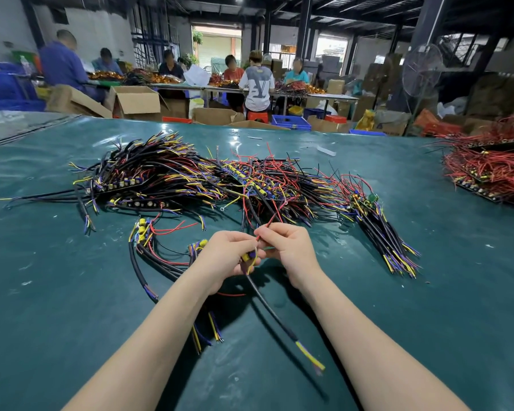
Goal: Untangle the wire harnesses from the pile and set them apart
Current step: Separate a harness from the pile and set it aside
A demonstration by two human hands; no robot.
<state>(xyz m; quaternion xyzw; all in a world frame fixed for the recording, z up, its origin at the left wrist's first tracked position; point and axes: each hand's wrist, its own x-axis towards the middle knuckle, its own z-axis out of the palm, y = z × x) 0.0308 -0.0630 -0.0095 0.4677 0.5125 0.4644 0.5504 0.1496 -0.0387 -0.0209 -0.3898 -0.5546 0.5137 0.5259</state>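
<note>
Two hands are at work, one left hand (223,256) and one right hand (291,247), above one table (72,292). On it lie two piles of wires: one big mixed pile (190,179) and one red pile (493,170), their strands too many to count. One harness (247,258) is pinched between both hands. Six people (257,84) are at the far tables. One fan (422,69) stands at the right.

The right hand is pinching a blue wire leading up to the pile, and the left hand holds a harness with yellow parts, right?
Not quite: in the head view the wire the right hand pinches is red, not blue. It does lead up to the pile, and the left hand holds a harness with yellow parts.
</note>
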